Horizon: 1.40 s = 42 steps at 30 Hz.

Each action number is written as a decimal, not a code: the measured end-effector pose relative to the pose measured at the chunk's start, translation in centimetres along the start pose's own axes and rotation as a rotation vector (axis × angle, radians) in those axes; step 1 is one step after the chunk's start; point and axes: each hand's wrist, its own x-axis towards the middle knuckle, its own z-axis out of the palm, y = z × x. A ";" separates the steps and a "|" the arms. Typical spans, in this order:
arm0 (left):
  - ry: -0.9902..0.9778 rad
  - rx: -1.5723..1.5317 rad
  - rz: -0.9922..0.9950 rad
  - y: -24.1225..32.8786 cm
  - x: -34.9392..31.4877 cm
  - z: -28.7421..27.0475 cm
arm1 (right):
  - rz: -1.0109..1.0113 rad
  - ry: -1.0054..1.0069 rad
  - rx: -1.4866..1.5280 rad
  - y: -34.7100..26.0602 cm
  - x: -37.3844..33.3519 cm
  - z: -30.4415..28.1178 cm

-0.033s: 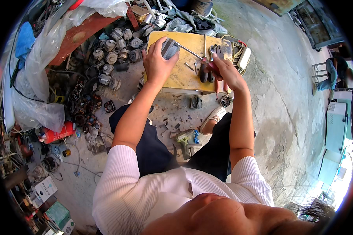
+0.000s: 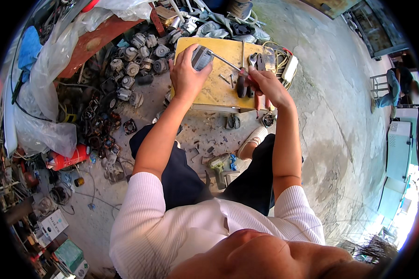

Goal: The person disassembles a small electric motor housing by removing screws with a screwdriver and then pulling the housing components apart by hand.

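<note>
My left hand (image 2: 187, 76) is wrapped round a grey, boxy metal part (image 2: 201, 58), holding it up over the left side of a yellow-topped work table (image 2: 219, 93). In my right hand (image 2: 269, 87) is a screwdriver (image 2: 228, 62) with a long metal shaft and a dark red handle. Its tip meets the part's upper right side; the exact contact point is too small to make out. Two small metal pins or screws (image 2: 225, 79) lie on the table below the shaft. Next to my right hand are a ring-headed wrench (image 2: 253, 58) and red-handled pliers (image 2: 258, 103).
Left of the table lies a heap of small motors (image 2: 132, 69). A green power drill (image 2: 217, 168) rests on the floor between my legs. A white power strip (image 2: 289, 68) with cables sits at the table's right edge. Another person (image 2: 391, 88) is at far right.
The fingers of my right hand have shifted slightly on the screwdriver handle. My left hand and the metal part stay in place.
</note>
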 end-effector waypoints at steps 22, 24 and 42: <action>0.004 -0.023 -0.030 -0.4 0.0 0.0 | -0.026 0.001 0.037 -1.2 -0.5 0.2; -0.003 -0.022 -0.033 -0.5 0.0 0.0 | 0.062 -0.043 0.017 -1.3 -0.3 0.0; 0.002 -0.074 -0.078 -0.3 0.2 -0.2 | -0.339 0.253 -0.172 -0.7 0.1 1.0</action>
